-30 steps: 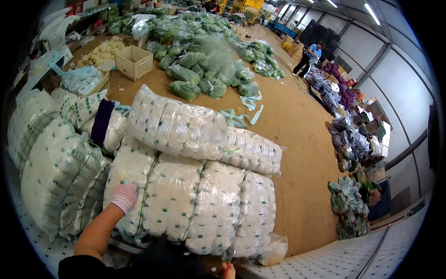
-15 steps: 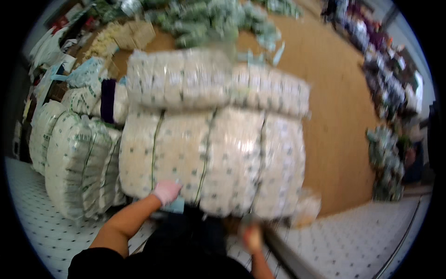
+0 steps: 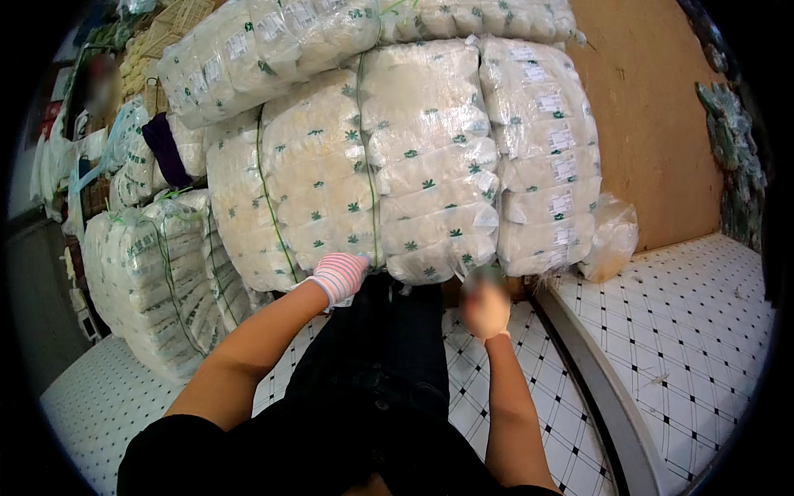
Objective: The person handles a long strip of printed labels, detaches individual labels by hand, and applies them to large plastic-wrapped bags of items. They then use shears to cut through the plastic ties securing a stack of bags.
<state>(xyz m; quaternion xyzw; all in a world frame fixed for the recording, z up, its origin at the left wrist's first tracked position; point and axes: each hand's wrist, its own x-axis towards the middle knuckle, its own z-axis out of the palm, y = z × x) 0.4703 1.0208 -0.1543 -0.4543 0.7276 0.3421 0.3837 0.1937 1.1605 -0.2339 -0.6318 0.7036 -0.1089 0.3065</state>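
Observation:
A big bundle [image 3: 331, 165] of clear plastic packs filled with pale white goods, tied with green string, stands right in front of me. My left hand [image 3: 339, 277], in a pink and white striped glove, is at the bundle's lower edge with its fingers curled under it. My right hand [image 3: 485, 307] is bare and blurred by motion. It hovers just below a neighbouring bundle [image 3: 538, 149], apart from it. Whether it holds anything cannot be told. My dark trousers fill the space between both arms.
More tied bundles lie on top [image 3: 331, 33] and at the left [image 3: 149, 273]. A loose clear bag [image 3: 612, 240] sits by the right bundle. A curved grey rail [image 3: 595, 372] divides the white tiled floor [image 3: 703, 331]. Brown flooring [image 3: 653, 124] lies beyond.
My view has tilted down and closer to the stack. My left hand has slid right along the bundles' lower edge, and my right hand has risen toward the bundles.

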